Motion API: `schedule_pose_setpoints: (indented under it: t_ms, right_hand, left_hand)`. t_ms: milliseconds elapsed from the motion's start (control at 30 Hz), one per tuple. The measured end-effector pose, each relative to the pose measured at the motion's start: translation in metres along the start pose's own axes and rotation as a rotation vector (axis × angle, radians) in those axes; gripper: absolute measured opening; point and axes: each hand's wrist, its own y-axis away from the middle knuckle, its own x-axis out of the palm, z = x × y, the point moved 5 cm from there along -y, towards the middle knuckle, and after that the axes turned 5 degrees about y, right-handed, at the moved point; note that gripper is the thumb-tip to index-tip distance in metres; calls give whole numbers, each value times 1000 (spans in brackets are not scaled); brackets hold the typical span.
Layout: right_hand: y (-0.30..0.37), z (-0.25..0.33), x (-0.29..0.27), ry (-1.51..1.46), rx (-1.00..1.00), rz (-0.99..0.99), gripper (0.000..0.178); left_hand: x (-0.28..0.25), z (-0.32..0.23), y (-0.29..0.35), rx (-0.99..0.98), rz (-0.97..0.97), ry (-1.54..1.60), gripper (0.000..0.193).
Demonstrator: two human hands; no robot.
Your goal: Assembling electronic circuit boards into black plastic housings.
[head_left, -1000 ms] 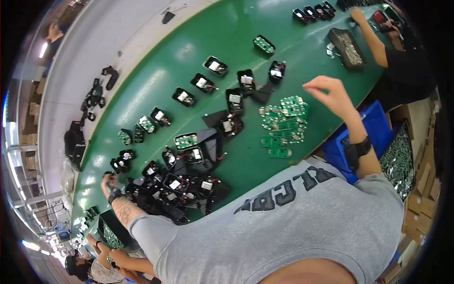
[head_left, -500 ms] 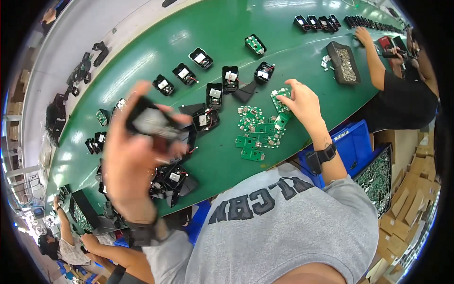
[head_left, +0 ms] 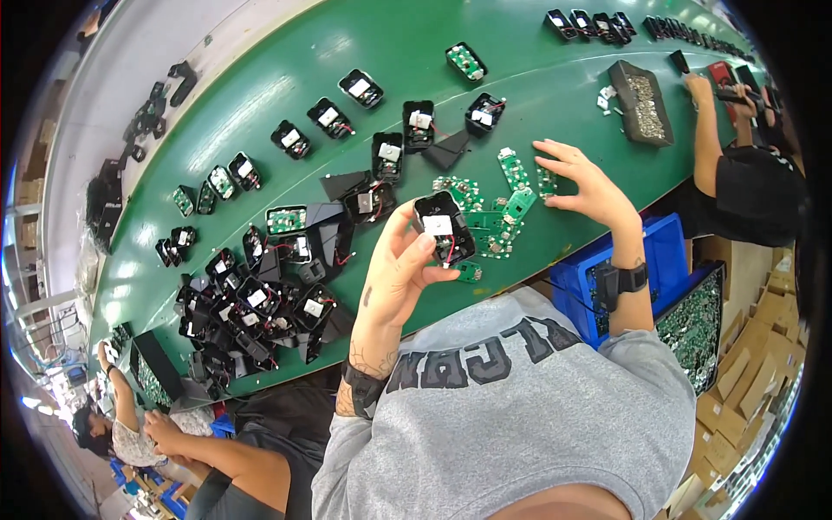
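My left hand [head_left: 394,269] grips a black plastic housing [head_left: 442,227], its open side facing up, with a white block and a red wire inside. Between the thumb and fingers of my right hand [head_left: 594,186] is a small green circuit board [head_left: 546,182], partly hidden by the fingers. Just left of that hand lies another green circuit board [head_left: 513,169], and several more boards [head_left: 501,236] are spread close behind the housing, some of them covered by it.
Several black housings [head_left: 256,299] are heaped at the left of the green table [head_left: 390,290]; others stand in rows farther back. A dark tray of small metal parts [head_left: 643,108] stands at the far right. A blue bin [head_left: 663,247] sits by my right arm. Co-workers [head_left: 737,182] work at both sides.
My left hand has brought the black housing from the left to the middle, in front of the boards. My right hand has shifted a little right with a circuit board, away from the others.
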Motion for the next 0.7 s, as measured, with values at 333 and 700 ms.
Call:
schedule_pose_setpoints:
  t_ms: [333, 700]
  right_hand:
    - [4, 17, -11, 96, 88, -342, 56]
    - [-26, 118, 73, -1605, 55, -133, 76]
  left_hand:
    - [-1, -13, 4, 166, -182, -155, 57]
    - [13, -35, 15, 831, -209, -909, 66]
